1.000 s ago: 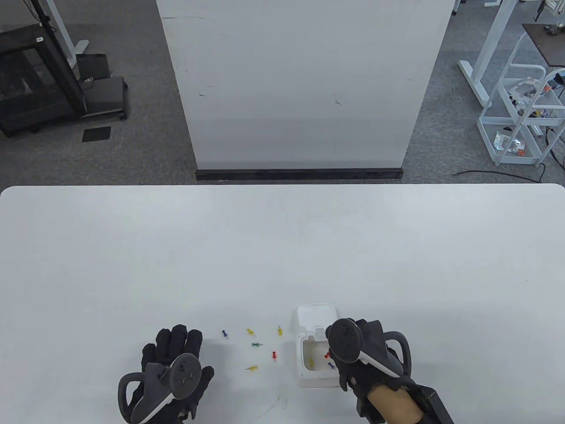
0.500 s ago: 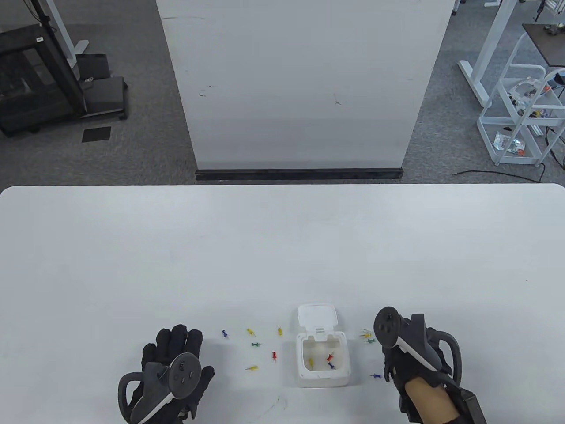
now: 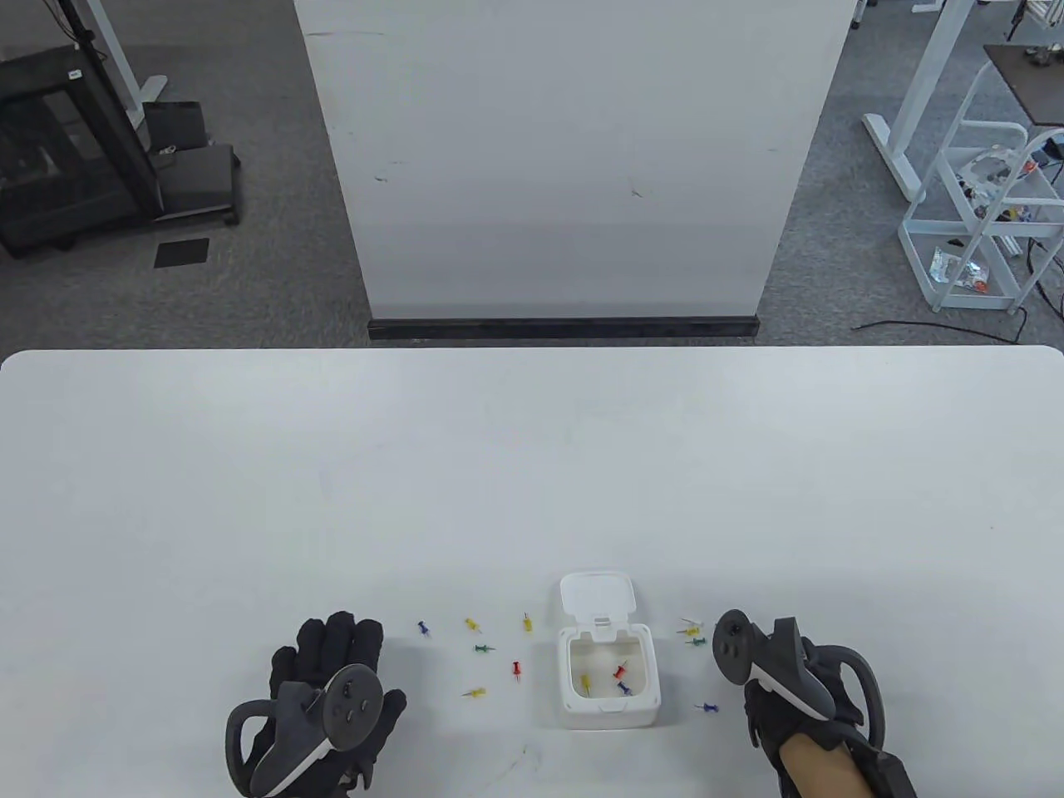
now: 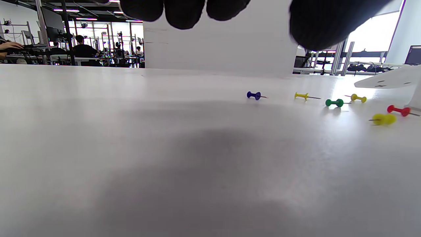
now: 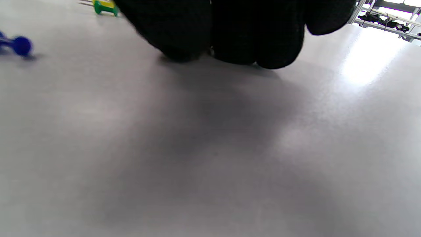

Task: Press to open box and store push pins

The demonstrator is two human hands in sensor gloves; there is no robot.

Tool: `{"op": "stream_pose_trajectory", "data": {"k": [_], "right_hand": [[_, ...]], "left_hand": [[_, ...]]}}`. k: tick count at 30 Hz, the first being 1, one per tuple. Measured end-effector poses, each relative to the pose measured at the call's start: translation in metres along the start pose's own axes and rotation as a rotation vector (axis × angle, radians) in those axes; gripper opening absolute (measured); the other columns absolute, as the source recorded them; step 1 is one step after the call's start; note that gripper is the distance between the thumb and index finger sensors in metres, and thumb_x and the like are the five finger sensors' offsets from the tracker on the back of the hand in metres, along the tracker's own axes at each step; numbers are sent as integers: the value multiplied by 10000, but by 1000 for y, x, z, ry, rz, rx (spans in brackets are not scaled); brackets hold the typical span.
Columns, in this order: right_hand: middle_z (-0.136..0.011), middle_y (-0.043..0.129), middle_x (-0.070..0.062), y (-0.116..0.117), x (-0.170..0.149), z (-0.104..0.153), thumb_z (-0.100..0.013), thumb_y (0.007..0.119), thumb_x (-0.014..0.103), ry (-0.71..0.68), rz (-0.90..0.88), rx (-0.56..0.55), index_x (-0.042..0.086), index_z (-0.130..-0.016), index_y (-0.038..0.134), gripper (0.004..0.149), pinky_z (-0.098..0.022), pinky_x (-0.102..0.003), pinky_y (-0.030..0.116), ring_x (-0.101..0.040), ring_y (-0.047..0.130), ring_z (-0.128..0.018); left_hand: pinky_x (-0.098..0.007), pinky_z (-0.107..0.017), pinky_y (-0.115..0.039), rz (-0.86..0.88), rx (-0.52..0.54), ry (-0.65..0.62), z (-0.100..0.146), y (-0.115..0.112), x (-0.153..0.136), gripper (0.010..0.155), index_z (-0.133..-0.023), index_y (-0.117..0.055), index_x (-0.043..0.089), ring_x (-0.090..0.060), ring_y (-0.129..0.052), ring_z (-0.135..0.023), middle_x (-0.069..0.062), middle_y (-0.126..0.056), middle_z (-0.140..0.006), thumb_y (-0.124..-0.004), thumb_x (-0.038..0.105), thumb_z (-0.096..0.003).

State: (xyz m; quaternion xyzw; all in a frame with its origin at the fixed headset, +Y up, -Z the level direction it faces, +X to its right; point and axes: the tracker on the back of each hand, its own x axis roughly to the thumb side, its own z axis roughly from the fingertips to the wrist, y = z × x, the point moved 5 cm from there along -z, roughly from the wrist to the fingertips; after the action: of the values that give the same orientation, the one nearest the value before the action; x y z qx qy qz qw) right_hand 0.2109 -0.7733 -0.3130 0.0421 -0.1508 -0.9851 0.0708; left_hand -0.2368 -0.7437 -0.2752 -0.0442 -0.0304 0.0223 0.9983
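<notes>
Box [image 3: 609, 680] open on white table [image 3: 532, 465] — left grip [image 3: 328, 706] spread flat; right grip [image 3: 790, 690] unclear.

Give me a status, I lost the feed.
Left hand flat on table, empty. Right hand beside the box, grip unclear. Box lid open, three pins inside. Loose pins both sides. Nothing blocking.

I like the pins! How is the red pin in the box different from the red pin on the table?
The red pin in the box lies inside the open white box; the red pin on the table lies outside, left of it, still unstored. Both are small red push pins that no hand touches.
</notes>
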Motion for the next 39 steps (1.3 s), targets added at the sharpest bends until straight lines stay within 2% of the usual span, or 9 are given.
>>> {"op": "stream_pose_trajectory", "data": {"k": [8, 15, 21, 26, 33, 39], "right_hand": [[-823, 784, -41, 5, 6, -4, -484, 779, 380, 10, 73, 17, 194, -890, 634, 469, -680, -582, 629, -346, 821, -740], [-811, 811, -26, -4, 3, -2, -480, 782, 406, 32, -67, 24, 201, -878, 652, 466, -661, -568, 664, -332, 850, -720], [-816, 807, -32, -38, 28, 15, -484, 781, 400, -32, -233, -42, 200, -883, 647, 466, -661, -573, 658, -337, 844, -722], [-827, 799, -39, -55, 63, 27, -490, 780, 393, -151, -311, -34, 203, -890, 640, 465, -666, -576, 647, -344, 834, -729], [-832, 797, -39, -58, 95, 34, -487, 785, 393, -226, -258, -41, 210, -892, 640, 468, -670, -576, 642, -344, 830, -734], [-851, 789, -40, -58, 98, 33, -474, 807, 407, -240, -264, -46, 233, -900, 636, 491, -679, -577, 632, -349, 819, -750]], "left_hand": [[-640, -785, -346, 2, -1, 0, 0, 0, 0, 808, -1095, -323, 270, -437, -350, -1103, -103, -336, -1195, -691, 601, -457], [-641, -784, -346, -3, -2, 0, 0, 0, 0, 805, -1095, -329, 270, -440, -351, -1101, -104, -337, -1196, -691, 601, -457], [-642, -784, -345, -1, -1, -4, 0, 0, 1, 806, -1096, -326, 271, -439, -350, -1102, -102, -337, -1196, -690, 601, -457], [-642, -784, -345, 4, 2, -5, 0, 0, 1, 804, -1095, -330, 270, -439, -351, -1102, -102, -338, -1195, -690, 601, -457], [-642, -784, -345, 9, 5, -7, 1, 1, 0, 803, -1095, -329, 270, -439, -349, -1102, -103, -336, -1196, -689, 601, -458], [-642, -785, -345, 9, 4, -11, 1, 1, 0, 804, -1095, -329, 270, -440, -348, -1102, -103, -335, -1196, -690, 601, -457]]}}
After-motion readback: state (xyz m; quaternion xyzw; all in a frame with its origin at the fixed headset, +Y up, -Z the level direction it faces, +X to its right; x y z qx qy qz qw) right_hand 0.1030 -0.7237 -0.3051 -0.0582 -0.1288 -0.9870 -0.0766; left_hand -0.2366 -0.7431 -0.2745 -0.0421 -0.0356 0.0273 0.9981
